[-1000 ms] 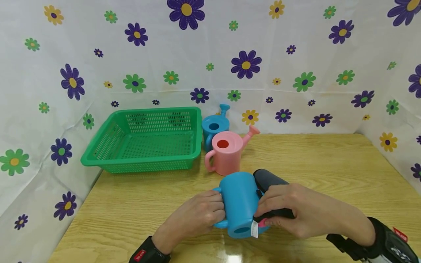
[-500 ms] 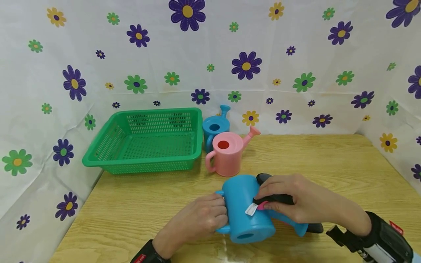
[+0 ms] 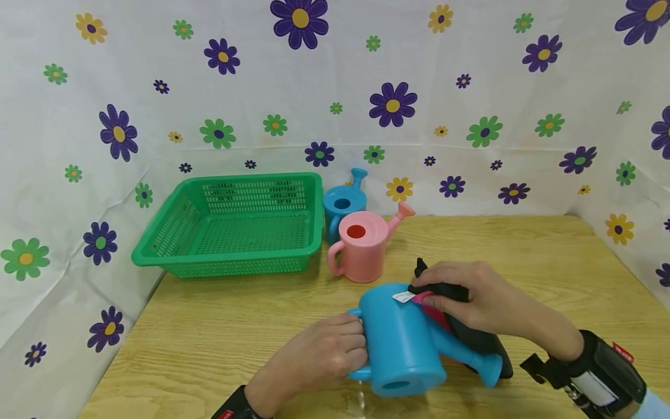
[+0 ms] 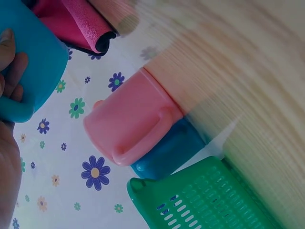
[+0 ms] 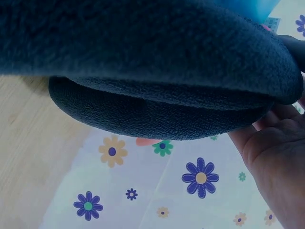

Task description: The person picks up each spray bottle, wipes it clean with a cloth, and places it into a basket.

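My left hand [image 3: 330,349] grips the handle of a blue watering can [image 3: 400,343], which is tipped so its top opening faces toward me and its spout points right. With my right hand [image 3: 466,297] I pinch a folded cloth [image 3: 471,331], dark grey on one side and pink on the other, with a white tag [image 3: 403,297] at its edge. The cloth lies against the can's far right side, behind the spout. In the right wrist view the dark cloth [image 5: 157,95] fills the upper half. The left wrist view shows its pink side [image 4: 76,21] beside the can.
A pink watering can [image 3: 361,250] stands upright behind the held one, with another blue watering can [image 3: 335,203] behind it. To their left is a green perforated basket [image 3: 235,265]. A flowered cloth backdrop [image 3: 335,75] closes off the back and left of the wooden table [image 3: 235,326].
My right hand has moved the cloth along the can's side, away from me, and more of the cloth now hangs behind the spout. The can has shifted slightly right and toward me.
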`<state>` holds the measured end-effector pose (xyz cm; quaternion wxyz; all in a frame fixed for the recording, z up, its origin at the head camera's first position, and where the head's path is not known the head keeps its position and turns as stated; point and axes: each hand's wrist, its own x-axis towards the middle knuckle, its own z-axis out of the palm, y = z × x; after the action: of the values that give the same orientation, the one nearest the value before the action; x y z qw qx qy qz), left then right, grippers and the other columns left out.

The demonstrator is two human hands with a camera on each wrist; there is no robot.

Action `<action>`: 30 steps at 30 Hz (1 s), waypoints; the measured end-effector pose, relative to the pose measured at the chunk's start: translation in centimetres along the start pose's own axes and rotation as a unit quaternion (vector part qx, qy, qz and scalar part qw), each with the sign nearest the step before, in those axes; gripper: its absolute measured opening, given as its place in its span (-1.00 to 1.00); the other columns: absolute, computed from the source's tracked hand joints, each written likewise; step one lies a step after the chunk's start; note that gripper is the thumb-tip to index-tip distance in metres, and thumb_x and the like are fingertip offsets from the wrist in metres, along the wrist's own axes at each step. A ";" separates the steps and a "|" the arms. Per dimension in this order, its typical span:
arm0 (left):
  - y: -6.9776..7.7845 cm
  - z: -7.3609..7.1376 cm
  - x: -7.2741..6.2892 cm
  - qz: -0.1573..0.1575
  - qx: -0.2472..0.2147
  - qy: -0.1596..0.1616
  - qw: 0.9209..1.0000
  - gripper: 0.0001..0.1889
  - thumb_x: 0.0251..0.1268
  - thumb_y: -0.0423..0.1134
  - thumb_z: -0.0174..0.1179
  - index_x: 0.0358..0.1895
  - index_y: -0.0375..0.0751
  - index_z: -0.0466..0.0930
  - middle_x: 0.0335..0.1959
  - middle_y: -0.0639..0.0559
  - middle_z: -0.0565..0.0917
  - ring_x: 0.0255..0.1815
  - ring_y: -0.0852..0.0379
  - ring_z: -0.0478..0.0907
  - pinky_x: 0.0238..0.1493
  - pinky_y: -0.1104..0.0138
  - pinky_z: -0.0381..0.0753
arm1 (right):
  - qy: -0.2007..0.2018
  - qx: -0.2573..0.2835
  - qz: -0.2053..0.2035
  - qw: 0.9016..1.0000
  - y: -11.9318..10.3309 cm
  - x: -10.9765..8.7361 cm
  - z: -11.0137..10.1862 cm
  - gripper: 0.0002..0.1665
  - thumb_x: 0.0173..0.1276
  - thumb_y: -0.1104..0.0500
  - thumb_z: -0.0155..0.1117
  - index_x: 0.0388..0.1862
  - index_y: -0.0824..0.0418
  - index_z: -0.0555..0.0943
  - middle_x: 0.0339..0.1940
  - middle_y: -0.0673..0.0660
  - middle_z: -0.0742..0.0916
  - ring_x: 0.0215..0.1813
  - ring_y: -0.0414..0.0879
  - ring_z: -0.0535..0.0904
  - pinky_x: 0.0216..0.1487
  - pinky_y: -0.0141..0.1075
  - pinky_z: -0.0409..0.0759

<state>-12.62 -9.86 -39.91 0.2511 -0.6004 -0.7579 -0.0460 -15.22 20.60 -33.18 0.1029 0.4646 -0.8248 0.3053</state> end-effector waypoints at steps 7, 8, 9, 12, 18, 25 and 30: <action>0.1 -0.3 0.1 0.000 0.005 -0.003 1.000 -0.71 0.27 -0.35 0.32 -0.53 0.02 0.45 -0.50 0.25 0.53 -0.32 0.28 0.41 -0.03 0.44 0.42 | 0.025 -0.045 0.023 0.998 0.2 0.1 0.0 -0.58 0.15 0.38 0.53 -0.04 0.10 0.65 -0.12 -0.06 0.80 -0.11 -0.18 0.77 -0.06 -0.21 0.77; 0.2 -0.3 0.1 0.002 0.007 -0.003 1.000 -0.71 0.27 -0.34 0.32 -0.53 0.02 0.45 -0.50 0.26 0.53 -0.32 0.28 0.42 -0.03 0.44 0.42 | 0.029 -0.051 0.025 0.998 0.3 0.2 0.1 -0.59 0.13 0.38 0.55 -0.08 0.10 0.64 -0.15 -0.07 0.79 -0.13 -0.19 0.75 -0.08 -0.22 0.77; 0.2 -0.4 0.1 0.002 0.007 -0.005 1.000 -0.71 0.28 -0.32 0.34 -0.53 0.02 0.45 -0.50 0.26 0.54 -0.32 0.28 0.42 -0.02 0.45 0.42 | 0.033 -0.058 0.027 0.997 0.3 0.2 0.1 -0.60 0.11 0.37 0.56 -0.11 0.09 0.63 -0.18 -0.09 0.78 -0.15 -0.22 0.74 -0.10 -0.24 0.76; 0.3 -0.5 0.2 0.002 0.005 -0.003 1.000 -0.71 0.30 -0.29 0.35 -0.52 0.02 0.45 -0.49 0.26 0.55 -0.31 0.28 0.43 -0.01 0.45 0.43 | 0.044 -0.079 0.041 0.995 0.3 0.2 0.2 -0.63 0.08 0.33 0.58 -0.21 0.07 0.60 -0.27 -0.12 0.72 -0.26 -0.30 0.64 -0.23 -0.35 0.71; 0.3 -0.7 0.3 0.011 0.018 0.010 1.000 -0.70 0.27 -0.33 0.34 -0.53 0.03 0.42 -0.50 0.26 0.51 -0.31 0.29 0.43 -0.01 0.45 0.42 | 0.059 -0.054 0.074 0.994 0.3 0.4 0.6 -0.66 0.20 0.34 0.48 -0.13 0.15 0.54 -0.40 -0.08 0.66 -0.47 -0.45 0.45 -0.51 -0.51 0.49; 0.3 -0.7 0.2 -0.003 0.003 -0.005 1.000 -0.70 0.29 -0.33 0.31 -0.53 0.03 0.43 -0.50 0.26 0.50 -0.30 0.29 0.41 -0.02 0.45 0.40 | 0.030 -0.022 0.047 0.998 0.1 0.3 0.1 -0.66 0.27 0.42 0.36 -0.02 0.12 0.72 -0.31 -0.09 0.75 -0.40 -0.40 0.49 -0.45 -0.52 0.47; 0.0 -0.8 0.1 -0.008 -0.012 -0.012 1.000 -0.71 0.33 -0.26 0.34 -0.52 0.03 0.45 -0.49 0.26 0.52 -0.31 0.29 0.41 -0.03 0.45 0.40 | -0.130 0.011 0.144 0.981 -1.2 0.3 -1.9 -0.32 0.31 0.22 0.37 0.42 0.01 0.48 0.22 0.01 0.66 0.09 -0.13 0.60 -0.01 -0.19 0.71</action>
<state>-12.35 -10.03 -39.14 0.2343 -0.5975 -0.7652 -0.0500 -14.56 21.11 -31.03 -0.0550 0.3776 -0.8862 0.2628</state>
